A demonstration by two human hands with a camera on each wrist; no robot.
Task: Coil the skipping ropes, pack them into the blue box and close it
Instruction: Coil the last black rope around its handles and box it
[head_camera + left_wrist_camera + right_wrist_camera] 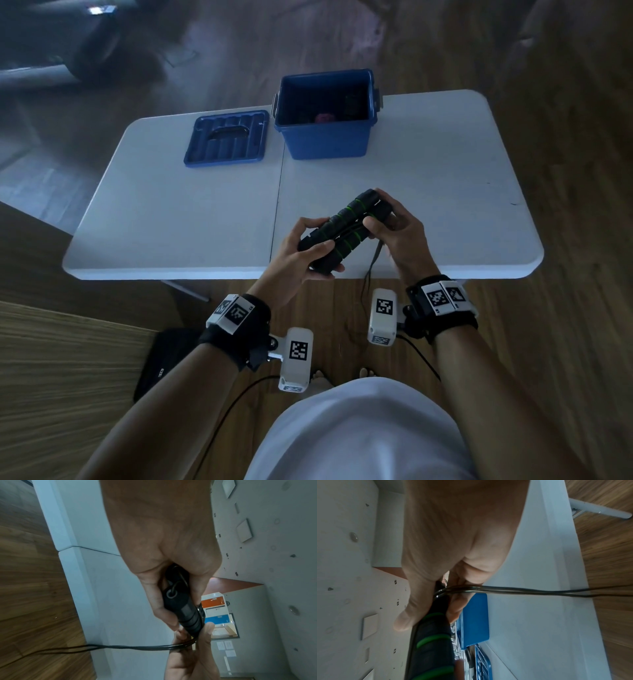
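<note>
Two rope handles (346, 230), black with green rings, are lying side by side above the counter (171, 219), long axis slanting from near-left to far-right; the left hand (298, 253) is clenching their near end and the right hand (394, 233) the far end; cord (371, 263) is dangling over the counter's edge; the blue box (325, 137) is sitting open behind, its lid (226, 138) alongside.

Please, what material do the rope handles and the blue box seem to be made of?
The black skipping-rope handles with green rings look like matte foam over a rigid core: dull, ribbed surface, though rubber is possible. The open blue rectangular box looks like moulded plastic: smooth, slightly glossy walls with a thick rim.
</note>
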